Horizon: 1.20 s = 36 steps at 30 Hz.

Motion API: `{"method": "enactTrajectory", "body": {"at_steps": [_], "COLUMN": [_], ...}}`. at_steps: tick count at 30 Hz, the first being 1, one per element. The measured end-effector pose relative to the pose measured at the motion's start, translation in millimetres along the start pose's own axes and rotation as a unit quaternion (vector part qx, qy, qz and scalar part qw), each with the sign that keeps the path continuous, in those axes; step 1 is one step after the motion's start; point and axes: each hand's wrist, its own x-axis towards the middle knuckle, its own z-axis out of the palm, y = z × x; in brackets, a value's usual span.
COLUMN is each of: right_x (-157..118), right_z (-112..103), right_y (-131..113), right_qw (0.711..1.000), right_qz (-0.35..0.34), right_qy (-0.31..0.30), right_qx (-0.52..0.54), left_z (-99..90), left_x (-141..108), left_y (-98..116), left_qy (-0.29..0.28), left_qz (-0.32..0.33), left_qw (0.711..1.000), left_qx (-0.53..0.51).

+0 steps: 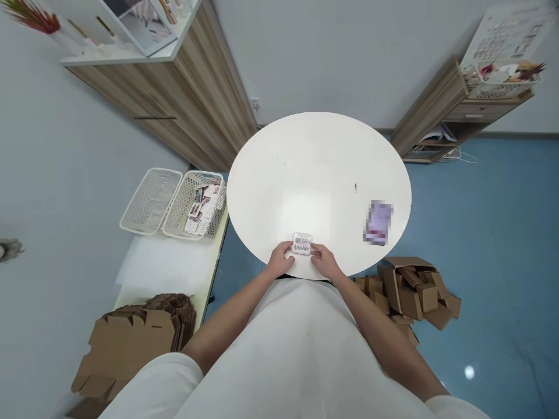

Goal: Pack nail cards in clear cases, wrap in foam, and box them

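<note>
A small clear plastic case (301, 244) lies near the front edge of the round white table (318, 169). Rows of small, shiny, pinkish pieces show inside it; they look like press-on nails. My left hand (280, 259) grips the case's left side, with its fingertips at the upper left edge and the thumb lower down. On the opposite side, my right hand (324, 260) has its fingers and thumb at the right edge. The case appears closed and flat, between both hands.
A blurred-out purple item (378, 223) lies at the table's right. White baskets (172, 227) stand on a side table at left, one holding printed cards. Flat cardboard boxes (131, 343) are stacked below them. More small boxes (410, 302) fill a carton on the floor at right.
</note>
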Motion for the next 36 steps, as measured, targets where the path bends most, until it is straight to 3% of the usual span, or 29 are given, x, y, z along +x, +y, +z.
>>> {"method": "enactTrajectory", "body": {"at_steps": [5, 9, 12, 15, 19, 23, 26, 30, 36], "right_x": [-1.3, -8.0, -21.4, -35.6, -40.1, -27.1, -17.7, -12.0, -2.2], "right_z": [5.8, 9.2, 15.5, 26.5, 39.9, 41.3, 39.1, 42.1, 42.8], "right_y": [3.6, -1.4, 2.2, 16.1, 27.0, 11.1, -4.9, -17.7, -26.4], "right_qw": [0.999, 0.992, 0.977, 0.953, 0.953, 0.956, 0.957, 0.959, 0.918], "right_qz": [-0.005, -0.015, -0.003, 0.057, 0.121, 0.183, 0.183, 0.162, 0.221], "right_qy": [-0.008, 0.022, 0.106, 0.212, 0.243, 0.23, 0.2, 0.199, 0.23], "right_qx": [-0.049, -0.122, -0.185, -0.208, -0.133, 0.022, 0.101, 0.122, 0.236], "left_z": [1.7, -5.8, -14.0, -18.8, -18.5, -17.9, -19.0, -19.4, -18.2], "left_x": [-1.8, -2.9, -2.5, 2.4, 12.4, 18.2, 20.6, 22.9, 23.9], "left_y": [-7.7, -9.4, -8.7, -9.3, -13.9, -15.8, -13.1, -9.5, -9.0], "left_qy": [-0.025, -0.026, -0.039, -0.076, -0.118, -0.134, -0.141, -0.141, -0.146], "left_qz": [0.013, 0.068, 0.137, 0.208, 0.238, 0.237, 0.235, 0.235, 0.214], "left_qw": [0.999, 0.993, 0.978, 0.953, 0.924, 0.911, 0.905, 0.905, 0.908], "left_qx": [0.035, 0.097, 0.15, 0.209, 0.274, 0.31, 0.326, 0.326, 0.328]}}
